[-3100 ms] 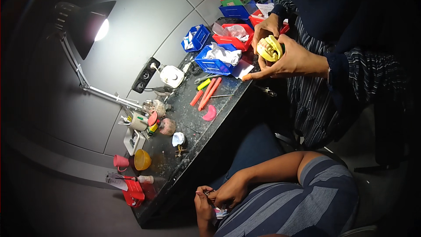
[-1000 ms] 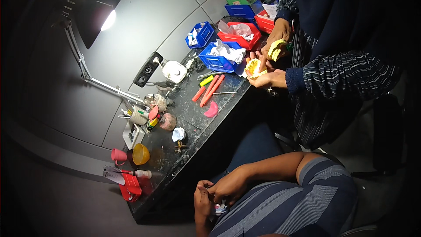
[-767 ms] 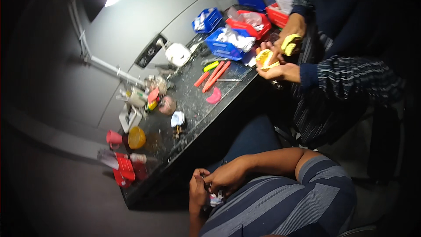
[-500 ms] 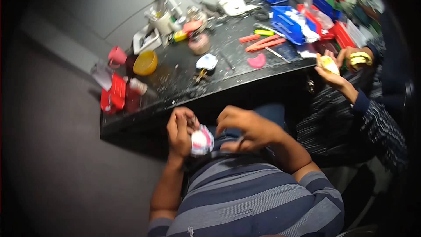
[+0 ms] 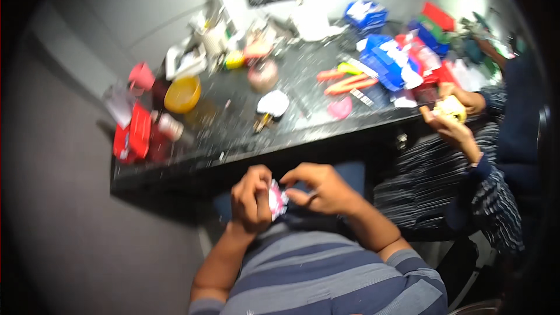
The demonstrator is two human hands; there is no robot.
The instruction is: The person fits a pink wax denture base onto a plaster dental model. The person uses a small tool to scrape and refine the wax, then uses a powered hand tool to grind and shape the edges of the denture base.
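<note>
Left hand (image 5: 252, 201) has its fingers curled around a small pink-and-white cast (image 5: 279, 199). Right hand (image 5: 324, 189) is just beside it, thumb and forefinger spread; too blurry to tell if they're touching. Past those fingertips: black bench (image 5: 230, 125), yellow bowl (image 5: 183, 95) to their left, pink curved piece (image 5: 340, 107) to their right.

- Left on the table (image 5: 230, 90): mug (image 5: 141, 76) left of bowl (image 5: 181, 105), tray (image 5: 188, 73) behind bowl, box (image 5: 140, 131) before mug
- Right on the table: sticks (image 5: 350, 85) left of bins (image 5: 376, 65)
- Before the table: piece (image 5: 276, 203) in left hand (image 5: 252, 199), left of right hand (image 5: 321, 188)
</note>
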